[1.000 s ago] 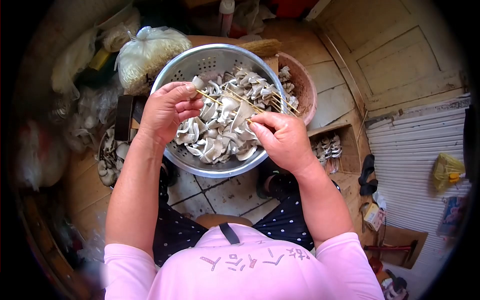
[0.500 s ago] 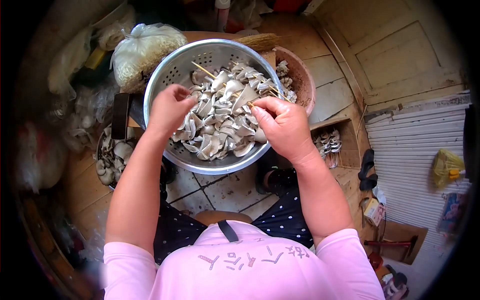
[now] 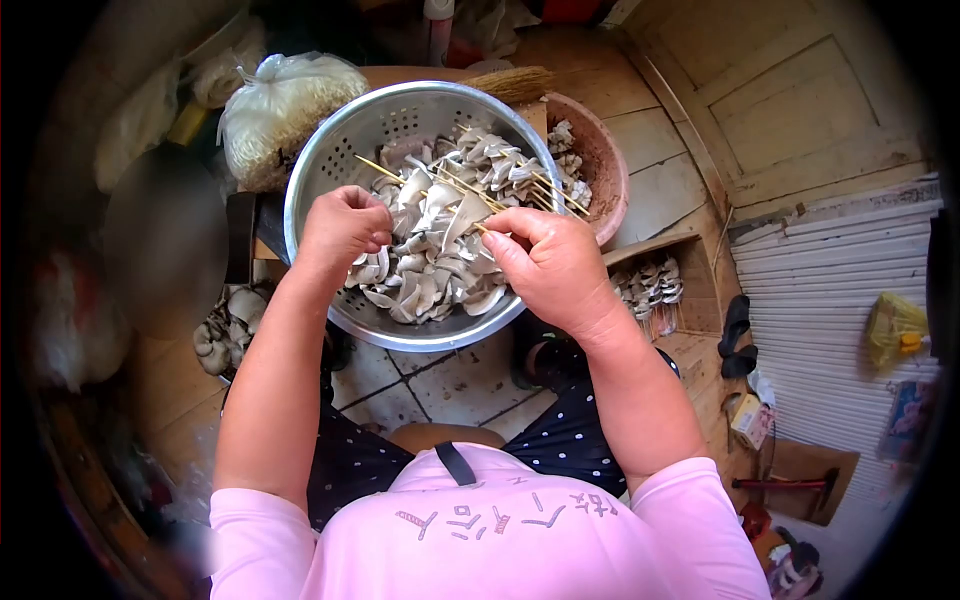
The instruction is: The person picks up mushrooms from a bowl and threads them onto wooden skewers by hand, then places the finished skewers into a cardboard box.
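A metal colander (image 3: pixel 300 175) holds a heap of torn grey-white oyster mushroom pieces (image 3: pixel 425 295). My right hand (image 3: pixel 550 262), at the colander's right side, pinches one end of a thin wooden skewer (image 3: pixel 378 167). Its bare tip points up and left, and pale mushroom pieces (image 3: pixel 437 200) sit along its middle. Over the left part of the heap, my left hand (image 3: pixel 345 228) is closed, with fingers curled together; whatever lies in them is hidden. Several loaded skewers (image 3: pixel 545 190) rest at the colander's right side, ends reaching the rim.
Behind the colander's right side stands a pink basin (image 3: pixel 605 170) with mushroom bits. A box with skewered mushrooms (image 3: pixel 655 285) is at right. More whole mushrooms (image 3: pixel 235 325) lie at left, below a tied plastic bag (image 3: pixel 285 115). A straw broom (image 3: pixel 515 83) lies behind.
My right hand has shifted left and slightly down, carrying the skewer with it. My left hand has moved slightly down, its fingers curled more tightly. A blurred dark patch now appears at left.
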A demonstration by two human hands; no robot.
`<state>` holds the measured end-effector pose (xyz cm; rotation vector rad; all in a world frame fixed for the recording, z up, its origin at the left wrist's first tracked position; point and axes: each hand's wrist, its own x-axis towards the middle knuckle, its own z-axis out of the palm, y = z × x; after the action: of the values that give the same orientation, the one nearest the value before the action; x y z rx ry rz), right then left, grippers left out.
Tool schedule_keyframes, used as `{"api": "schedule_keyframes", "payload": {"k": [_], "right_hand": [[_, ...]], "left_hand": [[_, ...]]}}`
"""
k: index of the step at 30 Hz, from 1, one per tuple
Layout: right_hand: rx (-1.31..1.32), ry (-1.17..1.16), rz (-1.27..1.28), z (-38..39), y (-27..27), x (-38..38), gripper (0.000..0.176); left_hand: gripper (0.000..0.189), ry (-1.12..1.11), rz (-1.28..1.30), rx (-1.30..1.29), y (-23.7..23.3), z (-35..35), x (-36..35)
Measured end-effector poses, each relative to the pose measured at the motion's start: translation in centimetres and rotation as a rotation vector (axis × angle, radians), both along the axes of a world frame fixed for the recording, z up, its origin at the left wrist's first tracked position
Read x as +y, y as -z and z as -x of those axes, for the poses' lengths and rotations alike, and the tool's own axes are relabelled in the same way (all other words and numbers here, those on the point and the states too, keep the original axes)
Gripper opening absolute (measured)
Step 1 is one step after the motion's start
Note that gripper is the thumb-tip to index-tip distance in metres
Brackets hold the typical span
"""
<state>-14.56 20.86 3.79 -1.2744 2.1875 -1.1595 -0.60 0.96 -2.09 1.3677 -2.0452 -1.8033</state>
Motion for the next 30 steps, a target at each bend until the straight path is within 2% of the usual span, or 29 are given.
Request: {"api": "schedule_keyframes", "payload": {"k": [1,3,5,7,9,13,19,23,25,30], "right_hand": [[-0.020,0.012,-0.007,0.0,-0.1,0.0,0.016],[-0.036,0.020,-0.010,0.2,-0.2,0.0,0.017],[-0.037,0.012,-0.006,0.4,-0.1,0.1,0.015],[-0.035,0.013,-0.018,0.5,-0.4,0.1,0.015],[-0.034,0.012,-0.028,0.4,-0.3,-0.1,0.015],[-0.017,0.039,0.014,0.2,-0.2,-0.2,0.016],[0.000,0.011,0.046,0.1,-0.2,-0.3,0.016],[0.001,-0.031,0.023,0.3,-0.4,0.0,0.015],[0.004,-0.017,0.028,0.3,-0.3,0.0,0.015],[-0.021,-0.001,0.045,0.1,-0.3,0.1,0.015]], "left_hand": [[0.009,-0.104,-0.175,0.192,-0.3,-0.2,-0.1],[0.010,-0.168,-0.245,0.277,-1.3,-0.2,0.2],[0.009,-0.290,-0.384,0.478,-1.7,-0.3,0.2],[0.008,-0.306,-0.411,0.529,-1.3,-0.4,-0.1],[0.008,-0.359,-0.436,0.696,-1.1,-0.3,0.0],[0.013,-0.325,-0.558,0.825,-0.8,-0.5,-0.4],[0.034,-0.272,-0.609,0.861,-1.8,-0.2,-0.2],[0.036,-0.236,-0.573,0.840,-2.1,-0.1,-0.3],[0.027,-0.276,-0.584,0.809,-3.0,0.0,0.0],[0.027,-0.325,-0.551,0.810,-2.0,0.2,-0.3]]}}
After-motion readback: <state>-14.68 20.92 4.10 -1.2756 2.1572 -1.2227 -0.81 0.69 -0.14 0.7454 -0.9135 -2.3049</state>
